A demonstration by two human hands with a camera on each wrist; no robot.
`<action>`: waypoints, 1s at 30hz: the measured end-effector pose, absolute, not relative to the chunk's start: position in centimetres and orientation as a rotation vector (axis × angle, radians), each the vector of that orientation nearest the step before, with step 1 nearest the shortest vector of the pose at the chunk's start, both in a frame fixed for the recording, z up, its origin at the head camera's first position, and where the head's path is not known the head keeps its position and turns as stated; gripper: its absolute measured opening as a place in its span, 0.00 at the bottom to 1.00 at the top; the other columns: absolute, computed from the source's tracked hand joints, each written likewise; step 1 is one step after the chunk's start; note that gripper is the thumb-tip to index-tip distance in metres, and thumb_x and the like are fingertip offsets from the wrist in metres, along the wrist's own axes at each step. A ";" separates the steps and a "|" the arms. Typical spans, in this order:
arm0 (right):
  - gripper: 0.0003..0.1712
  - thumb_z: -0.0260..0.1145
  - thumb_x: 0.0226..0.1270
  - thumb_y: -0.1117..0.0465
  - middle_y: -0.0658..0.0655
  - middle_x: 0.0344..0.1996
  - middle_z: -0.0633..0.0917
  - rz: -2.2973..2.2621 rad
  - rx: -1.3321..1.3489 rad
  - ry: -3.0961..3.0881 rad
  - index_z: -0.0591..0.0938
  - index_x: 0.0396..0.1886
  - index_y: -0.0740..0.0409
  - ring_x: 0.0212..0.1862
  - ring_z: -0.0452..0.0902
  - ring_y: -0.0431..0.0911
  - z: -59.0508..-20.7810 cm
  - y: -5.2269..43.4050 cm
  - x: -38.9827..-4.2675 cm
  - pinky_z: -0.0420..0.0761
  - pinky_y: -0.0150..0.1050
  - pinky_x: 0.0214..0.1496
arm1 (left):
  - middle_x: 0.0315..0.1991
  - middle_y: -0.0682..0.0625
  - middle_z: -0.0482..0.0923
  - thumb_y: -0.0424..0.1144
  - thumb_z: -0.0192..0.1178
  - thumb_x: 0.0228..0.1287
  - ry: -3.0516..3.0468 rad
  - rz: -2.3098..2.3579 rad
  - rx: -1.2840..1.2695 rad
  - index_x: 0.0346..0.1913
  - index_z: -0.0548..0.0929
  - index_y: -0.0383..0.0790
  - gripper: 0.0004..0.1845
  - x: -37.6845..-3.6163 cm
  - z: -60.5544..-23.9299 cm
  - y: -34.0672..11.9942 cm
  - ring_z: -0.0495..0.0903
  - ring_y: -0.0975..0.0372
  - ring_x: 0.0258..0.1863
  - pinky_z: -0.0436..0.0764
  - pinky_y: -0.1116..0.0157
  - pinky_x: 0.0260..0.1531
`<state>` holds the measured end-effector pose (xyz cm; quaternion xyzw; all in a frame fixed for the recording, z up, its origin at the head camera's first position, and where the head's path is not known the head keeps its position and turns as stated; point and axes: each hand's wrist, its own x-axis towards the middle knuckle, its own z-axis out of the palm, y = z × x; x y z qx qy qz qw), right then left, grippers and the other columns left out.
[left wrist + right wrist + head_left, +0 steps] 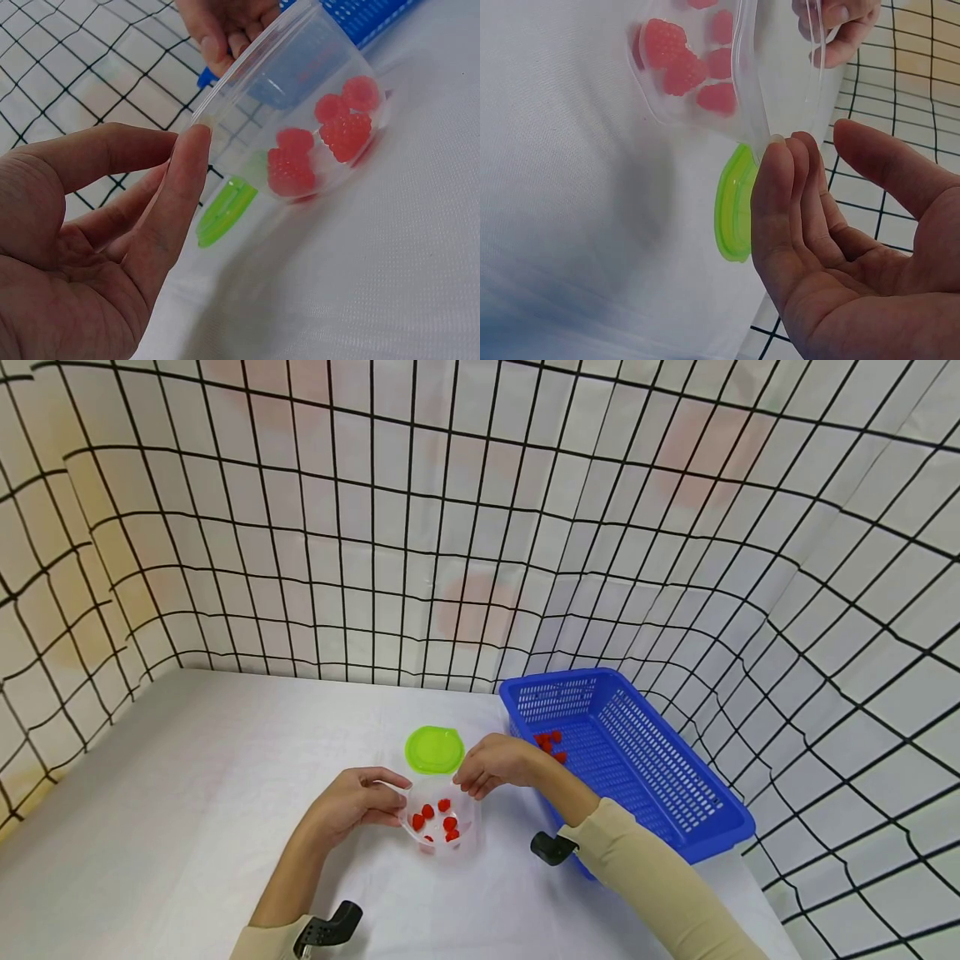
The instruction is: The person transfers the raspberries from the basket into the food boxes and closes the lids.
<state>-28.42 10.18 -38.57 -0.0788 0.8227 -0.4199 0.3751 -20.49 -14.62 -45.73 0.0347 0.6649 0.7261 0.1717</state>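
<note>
The right hand (495,764) blocks part of the raspberries in the blue basket (675,777), so no count there. The basket's near corner sits behind the sleeve (645,868). The left wrist view crops the clear cup (300,112) rim at the top.

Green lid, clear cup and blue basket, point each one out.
green lid (434,749), head view, middle of its top.
clear cup (300,67), left wrist view, side wall.
blue basket (678,785), head view, mesh floor.

Clear plastic cup (438,822) tilted on white table, red raspberries (435,821) inside, lidless
</note>
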 end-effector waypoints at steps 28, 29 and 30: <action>0.16 0.68 0.68 0.64 0.62 0.39 0.88 -1.266 -0.215 2.155 0.85 0.49 0.73 0.38 0.88 0.49 -35.3 13.3 -29.5 0.89 0.45 0.51 | 0.33 0.45 0.84 0.30 0.62 0.65 1.885 2.063 0.080 0.56 0.78 0.19 0.20 -20.6 -45.9 -14.6 0.85 0.59 0.28 0.90 0.62 0.38; 0.16 0.68 0.68 0.64 0.62 0.39 0.88 -1.282 -0.213 2.157 0.84 0.50 0.73 0.38 0.88 0.49 -35.0 13.6 -29.6 0.88 0.46 0.52 | 0.33 0.45 0.84 0.30 0.62 0.64 1.885 2.063 0.079 0.56 0.78 0.19 0.20 -20.6 -45.9 -14.6 0.85 0.59 0.28 0.90 0.62 0.38; 0.17 0.67 0.69 0.65 0.62 0.39 0.88 -1.299 -0.214 2.161 0.84 0.51 0.74 0.38 0.88 0.49 -34.7 14.0 -29.6 0.88 0.46 0.53 | 0.33 0.45 0.84 0.30 0.62 0.64 1.885 2.063 0.078 0.56 0.78 0.19 0.20 -20.6 -45.9 -14.6 0.85 0.59 0.29 0.90 0.62 0.38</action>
